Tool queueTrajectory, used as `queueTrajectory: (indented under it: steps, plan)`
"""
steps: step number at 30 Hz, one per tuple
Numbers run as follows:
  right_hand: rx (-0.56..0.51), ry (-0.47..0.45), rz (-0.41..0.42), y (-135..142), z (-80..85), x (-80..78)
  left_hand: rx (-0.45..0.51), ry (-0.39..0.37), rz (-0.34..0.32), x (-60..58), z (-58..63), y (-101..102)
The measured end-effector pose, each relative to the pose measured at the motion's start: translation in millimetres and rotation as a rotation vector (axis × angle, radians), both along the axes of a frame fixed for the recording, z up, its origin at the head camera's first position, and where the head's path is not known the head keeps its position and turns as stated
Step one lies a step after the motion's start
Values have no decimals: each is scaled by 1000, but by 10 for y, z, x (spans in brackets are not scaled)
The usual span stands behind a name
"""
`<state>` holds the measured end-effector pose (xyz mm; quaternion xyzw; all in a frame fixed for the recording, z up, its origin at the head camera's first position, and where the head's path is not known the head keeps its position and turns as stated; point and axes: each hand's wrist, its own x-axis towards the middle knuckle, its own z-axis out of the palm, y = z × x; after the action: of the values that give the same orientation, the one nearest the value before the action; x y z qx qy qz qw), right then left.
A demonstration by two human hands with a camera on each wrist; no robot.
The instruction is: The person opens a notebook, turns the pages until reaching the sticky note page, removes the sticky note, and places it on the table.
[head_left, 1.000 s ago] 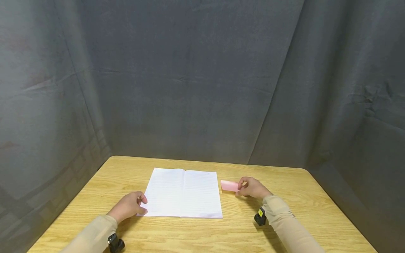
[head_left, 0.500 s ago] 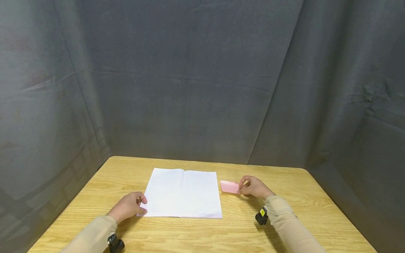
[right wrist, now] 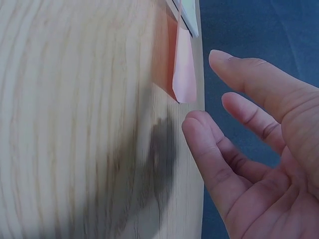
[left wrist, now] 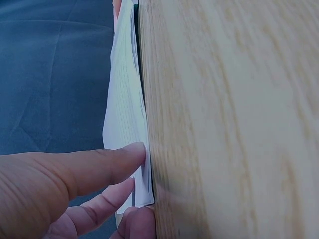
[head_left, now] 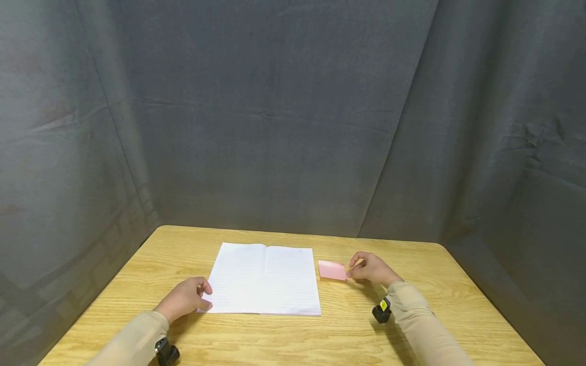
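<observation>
An open lined notebook [head_left: 288,282] lies flat with blank pages up. My left hand [head_left: 185,297] rests at its near left corner, thumb [left wrist: 117,162] on the page and the other fingertips at the side edge. To the right of the notebook sits a small pink sticky note [head_left: 332,270]. It curls up off the wood in the right wrist view, casting a reddish shadow. My right hand [head_left: 372,269] is just right of the note, its thumb and fingers spread apart and holding nothing. A gap shows between its fingertips and the note in the right wrist view.
Everything lies on a light wooden table [head_left: 265,340] with rounded far corners. Grey cloth [head_left: 274,127] hangs behind it and on both sides. A small black camera [head_left: 382,310] is strapped at each wrist, over beige sleeves.
My right hand has let go of the pink sticky note and drawn back slightly to the right, its fingers parting. My left hand and the notebook have stayed in place.
</observation>
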<state>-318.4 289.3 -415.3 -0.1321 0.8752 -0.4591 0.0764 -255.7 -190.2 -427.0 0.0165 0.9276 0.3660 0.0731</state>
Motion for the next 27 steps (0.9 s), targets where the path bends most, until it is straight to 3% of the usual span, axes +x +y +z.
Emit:
queueTrajectory:
  steps: [27]
  plan:
    - [-27,-11,2,97,-51,3,9,-11,-3,2,12,8]
